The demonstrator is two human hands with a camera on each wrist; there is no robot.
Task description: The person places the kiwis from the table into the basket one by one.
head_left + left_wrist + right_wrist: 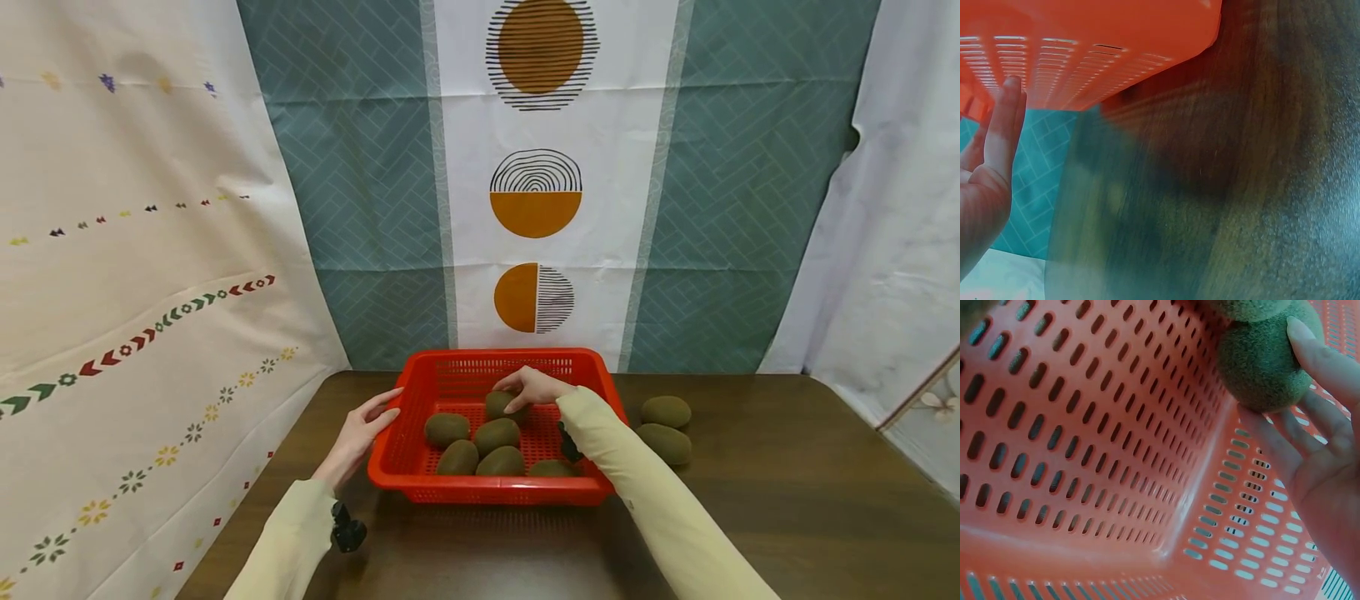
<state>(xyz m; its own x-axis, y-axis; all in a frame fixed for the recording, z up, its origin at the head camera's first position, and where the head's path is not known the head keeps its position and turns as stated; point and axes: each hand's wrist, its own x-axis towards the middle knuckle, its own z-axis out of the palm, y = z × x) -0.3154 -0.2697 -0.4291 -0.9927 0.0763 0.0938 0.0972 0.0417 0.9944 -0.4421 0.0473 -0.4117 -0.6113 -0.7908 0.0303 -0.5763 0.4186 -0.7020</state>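
A red perforated plastic basket (507,493) stands on the table with several brown fuzzy kiwis inside. Toward its back, my right hand (534,387) grips one kiwi (497,406), thumb on one side and fingers on the other. The right wrist view shows this kiwi (1260,365) against another kiwi (1250,307). Around it in the basket lie a kiwi (447,428) on the left and others in the middle and front. My left hand (360,435) rests at the basket's left side, its fingers straight along the outer wall in the left wrist view.
Two kiwis (666,443) lie on the brown wooden table (780,483), right of the basket. A patterned teal and white cloth (375,208) hangs behind the table. Cream cloth (135,333) hangs on the left, and a pale cloth on the right.
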